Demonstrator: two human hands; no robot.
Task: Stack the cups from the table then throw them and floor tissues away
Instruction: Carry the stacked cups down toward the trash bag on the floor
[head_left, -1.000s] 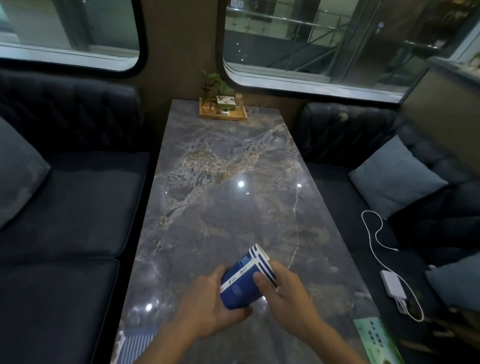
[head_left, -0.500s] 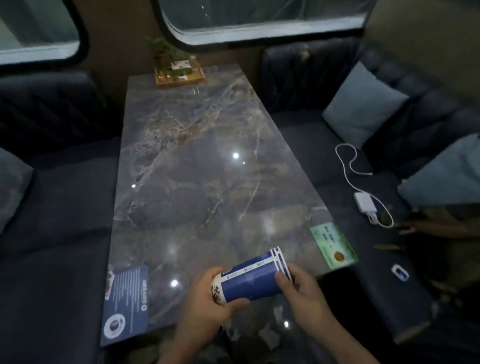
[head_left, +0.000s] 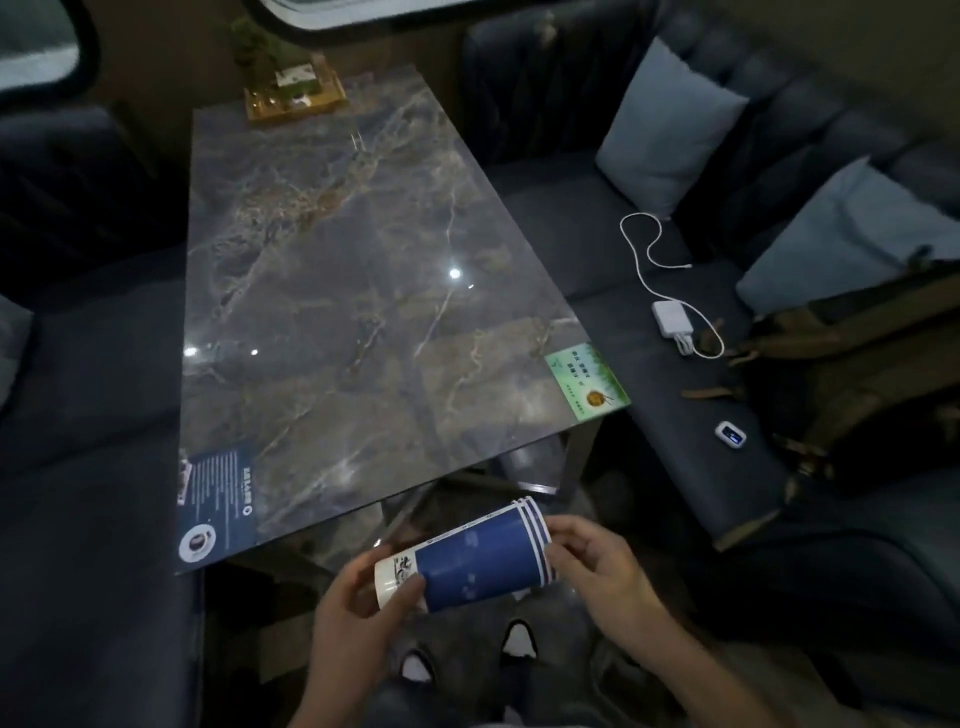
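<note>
Left hand (head_left: 358, 608): grips the narrow white base end of the stacked cups, thumb across the front, fingers curled behind
Right hand (head_left: 597, 566): holds the wide rim end of the stack, fingertips (head_left: 558, 535) wrapped over the rims
Stacked cups (head_left: 467, 556): blue paper cups nested into one stack, held between both hands, lying nearly sideways with the rims tilted up to the right; several white rim edges show at that end; the stack is off the desk, in the air just past its near edge
Shoes (head_left: 467, 652): two white toe tips on the floor below the hands
Floor: dim and blurred under the desk; pale shapes there cannot be told apart
Desk (head_left: 337, 270): grey marbled top with bright light reflections, running away from the person
Blue leaflet (head_left: 218, 501): flat on the near left corner of the desk
Green card (head_left: 587, 379): flat on the near right corner of the desk
Wooden tray (head_left: 296, 96): at the far end of the desk, carrying a small plant and small items, blurred
Right sofa (head_left: 623, 244): dark seat beside the desk; a white charger (head_left: 672, 319) with its looped cable lies on it, and a small white device (head_left: 731, 433) nearer the person
Cushions (head_left: 670, 130): two pale blue ones against the right sofa's back
Brown bag (head_left: 852, 364): on the right sofa, just beside the charger
Left sofa (head_left: 88, 364): dark seat along the other side of the desk
</note>
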